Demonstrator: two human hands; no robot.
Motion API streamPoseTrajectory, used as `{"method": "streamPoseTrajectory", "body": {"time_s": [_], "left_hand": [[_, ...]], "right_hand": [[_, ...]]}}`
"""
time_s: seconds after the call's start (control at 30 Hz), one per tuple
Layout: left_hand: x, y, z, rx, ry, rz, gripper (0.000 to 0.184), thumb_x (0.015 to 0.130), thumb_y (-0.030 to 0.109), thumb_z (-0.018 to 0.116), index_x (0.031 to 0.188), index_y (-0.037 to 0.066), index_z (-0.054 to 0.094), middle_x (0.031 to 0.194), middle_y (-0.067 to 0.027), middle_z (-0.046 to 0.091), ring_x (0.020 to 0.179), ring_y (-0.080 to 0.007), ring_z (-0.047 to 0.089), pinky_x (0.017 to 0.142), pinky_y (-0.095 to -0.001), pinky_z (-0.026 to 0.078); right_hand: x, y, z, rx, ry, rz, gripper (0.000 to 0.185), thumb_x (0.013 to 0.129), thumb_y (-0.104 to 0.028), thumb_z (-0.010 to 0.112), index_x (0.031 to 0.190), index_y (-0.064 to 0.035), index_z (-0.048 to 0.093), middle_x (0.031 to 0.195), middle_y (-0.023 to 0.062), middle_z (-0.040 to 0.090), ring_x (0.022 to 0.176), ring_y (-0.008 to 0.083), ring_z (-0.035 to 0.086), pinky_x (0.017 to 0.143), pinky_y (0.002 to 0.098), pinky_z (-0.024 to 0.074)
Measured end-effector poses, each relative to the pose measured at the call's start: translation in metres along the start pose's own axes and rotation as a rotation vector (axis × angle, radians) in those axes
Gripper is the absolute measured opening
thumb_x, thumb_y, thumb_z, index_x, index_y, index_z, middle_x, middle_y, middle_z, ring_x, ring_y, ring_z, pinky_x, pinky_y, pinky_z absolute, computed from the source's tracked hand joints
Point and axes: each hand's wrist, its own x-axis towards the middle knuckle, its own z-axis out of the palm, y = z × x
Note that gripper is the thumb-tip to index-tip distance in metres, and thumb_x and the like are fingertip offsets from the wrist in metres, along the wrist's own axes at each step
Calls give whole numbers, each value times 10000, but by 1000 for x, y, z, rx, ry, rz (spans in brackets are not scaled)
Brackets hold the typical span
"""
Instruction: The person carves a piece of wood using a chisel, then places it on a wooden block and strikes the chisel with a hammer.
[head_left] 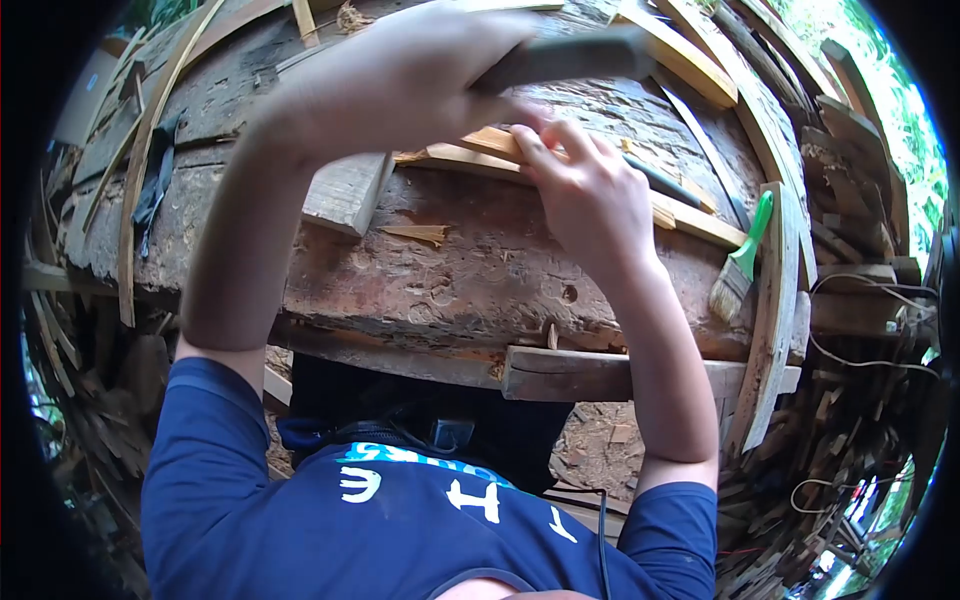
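Note:
My left hand (430, 70), smeared by motion, is raised over the bench and closed round a dark tool (570, 60) with a long blunt shape. Its exact kind is too blurred to tell. Below and to the right, my right hand (590, 185) has its fingers curled down on a narrow wooden strip (492, 143) with pale, freshly cut faces. A dark slim rod (672, 187) shows just right of this hand, along the wood; I cannot tell whether the fingers touch it. Under my left wrist lies a grey wooden block (345, 195).
The thick, worn timber bench (470, 270) has a split wood chip (420, 234) on it. At the right, a green-handled paintbrush (742, 262) hangs beside an upright board (770, 330). A black strap (157, 185) lies at the left. Heaped scrap wood (820, 450) borders the right side.

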Motion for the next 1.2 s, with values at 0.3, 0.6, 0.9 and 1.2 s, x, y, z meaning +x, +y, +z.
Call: {"method": "streamPoseTrajectory", "body": {"time_s": [0.3,0.6,0.9,1.2], "left_hand": [[-50,-7,16,-92,-133,-311,342,733,96,840,917,-36,584,875,-178,627,851,-375,613,800,-438,487],[-54,-11,26,17,-192,-427,224,757,50,785,926,-14,652,885,-195,687,916,-387,671,836,-447,525],[-55,-23,30,-36,-157,-337,200,751,0,758,931,14,672,828,-148,723,850,-347,699,790,-416,541],[-58,-18,25,25,-135,-366,232,740,40,776,937,5,658,911,-187,698,897,-378,673,807,-441,525]], "right_hand": [[-4,19,-9,507,-88,-50,240,911,-128,707,1148,-104,731,997,89,658,931,299,648,834,430,538],[-1,8,-12,386,-141,21,274,893,-110,728,1167,-102,733,980,83,644,907,276,660,805,406,549],[-4,-2,-13,257,-118,55,296,914,-159,717,1209,-134,715,993,64,631,867,263,674,770,405,559],[-4,-6,-13,168,-78,58,304,905,-148,727,1208,-169,721,996,39,640,848,242,686,720,395,576]]}}
